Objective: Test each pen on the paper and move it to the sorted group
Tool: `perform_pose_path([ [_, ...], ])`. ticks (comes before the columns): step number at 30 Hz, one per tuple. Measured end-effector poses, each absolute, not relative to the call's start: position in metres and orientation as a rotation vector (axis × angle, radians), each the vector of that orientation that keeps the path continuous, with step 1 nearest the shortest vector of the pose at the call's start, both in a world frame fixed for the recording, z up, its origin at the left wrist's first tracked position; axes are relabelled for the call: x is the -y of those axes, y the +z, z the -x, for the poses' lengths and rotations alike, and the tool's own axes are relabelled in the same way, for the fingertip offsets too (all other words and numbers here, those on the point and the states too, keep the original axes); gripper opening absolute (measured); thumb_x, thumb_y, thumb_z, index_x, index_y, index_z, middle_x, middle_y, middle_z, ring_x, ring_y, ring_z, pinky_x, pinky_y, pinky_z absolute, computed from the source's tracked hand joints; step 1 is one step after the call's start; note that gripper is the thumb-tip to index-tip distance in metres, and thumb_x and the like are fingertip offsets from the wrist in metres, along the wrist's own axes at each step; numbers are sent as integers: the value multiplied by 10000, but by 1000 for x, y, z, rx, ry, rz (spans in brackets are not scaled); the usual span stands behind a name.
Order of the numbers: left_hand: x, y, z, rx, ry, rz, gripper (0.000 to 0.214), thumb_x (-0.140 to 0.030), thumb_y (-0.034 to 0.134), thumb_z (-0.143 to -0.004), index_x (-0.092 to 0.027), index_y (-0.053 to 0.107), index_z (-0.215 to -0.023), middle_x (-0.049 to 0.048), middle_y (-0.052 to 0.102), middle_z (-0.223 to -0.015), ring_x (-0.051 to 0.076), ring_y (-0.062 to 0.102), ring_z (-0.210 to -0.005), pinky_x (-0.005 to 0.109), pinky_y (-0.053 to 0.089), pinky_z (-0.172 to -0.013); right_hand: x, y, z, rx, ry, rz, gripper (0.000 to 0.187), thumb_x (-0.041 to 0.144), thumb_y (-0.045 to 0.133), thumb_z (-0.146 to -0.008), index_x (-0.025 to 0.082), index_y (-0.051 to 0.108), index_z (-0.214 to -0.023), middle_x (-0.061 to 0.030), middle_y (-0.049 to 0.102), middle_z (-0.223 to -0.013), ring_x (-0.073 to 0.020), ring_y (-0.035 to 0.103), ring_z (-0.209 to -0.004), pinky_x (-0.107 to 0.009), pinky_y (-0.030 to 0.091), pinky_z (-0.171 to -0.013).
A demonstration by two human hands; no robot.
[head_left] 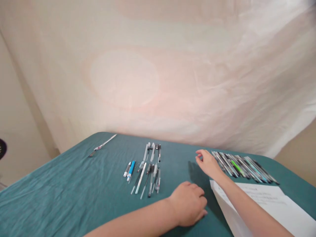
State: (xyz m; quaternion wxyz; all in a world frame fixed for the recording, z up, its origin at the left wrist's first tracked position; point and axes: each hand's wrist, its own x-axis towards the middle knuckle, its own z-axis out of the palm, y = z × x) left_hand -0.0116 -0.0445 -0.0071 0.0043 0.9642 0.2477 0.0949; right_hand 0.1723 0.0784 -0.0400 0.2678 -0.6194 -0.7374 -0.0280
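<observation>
My right hand [208, 164] hovers over the cloth just left of a long row of pens [243, 167]; its fingers are bent, with a gap between thumb and forefinger and nothing seen between them. Lower and nearer to me, my left hand [188, 203] rests on the cloth with its fingers curled in and no object showing from them. To its left lies a group of loose pens and pen parts [140, 177], among them a blue pen [131, 170]. Behind that group are several clear caps or barrels [152, 152] set side by side.
White printed paper [261, 200] lies under my right forearm, its left edge lifted. A lone pen [102, 145] is at the far left of the green cloth-covered table [61, 194]. A pale sheet [172, 82] hangs behind the table.
</observation>
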Motion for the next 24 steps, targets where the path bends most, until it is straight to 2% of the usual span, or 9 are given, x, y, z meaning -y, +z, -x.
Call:
perform_pose_path([
  [2, 40, 12, 23, -1009, 135, -2978, 265, -363, 491, -799, -136, 615, -857, 119, 633, -891, 235, 600, -820, 340, 446, -715, -64, -40, -148, 2064, -1, 1572, 238, 204, 455, -763, 175, 556, -976, -28, 584, -849, -143, 558, -742, -242, 419, -718],
  [5, 31, 43, 48, -1274, -140, -2813, 273, -349, 556, -755, -121, 636, -881, 148, 650, -879, 268, 623, -794, 338, 470, -661, -37, -37, -114, 2194, 221, 1381, 240, 167, 462, -755, 179, 565, -971, -28, 579, -846, -139, 552, -740, -239, 422, -695],
  [10, 7, 66, 94, -1530, -210, -2581, 225, -162, 564, -702, -134, 660, -903, 159, 663, -931, 295, 607, -900, 354, 457, -742, 8, -22, -74, 2391, 390, 1153, 238, 115, 442, -790, 192, 585, -963, -39, 551, -887, -130, 550, -757, -236, 419, -719],
  [12, -4, 65, 105, -1583, -222, -2541, 220, -137, 573, -666, -108, 673, -860, 187, 665, -900, 313, 612, -871, 369, 464, -714, 20, -16, -63, 2464, 397, 1080, 260, 112, 432, -804, 198, 573, -1005, -45, 543, -923, -132, 550, -771, -241, 424, -729],
  [18, -18, 52, 112, -1600, -236, -2471, 155, -136, 588, -592, -136, 693, -705, 137, 684, -716, 262, 639, -721, 305, 480, -639, 35, -16, -39, 2613, 259, 874, 332, 48, 396, -805, 191, 543, -1067, -63, 531, -1082, -165, 498, -932, -283, 411, -827],
  [24, -16, 46, 102, -1656, -261, -2436, 131, -150, 636, -555, -120, 685, -674, 168, 683, -742, 301, 637, -759, 356, 491, -671, 41, -22, -38, 2648, 238, 792, 309, 56, 381, -829, 189, 546, -1054, -59, 569, -1013, -168, 484, -911, -294, 408, -814],
])
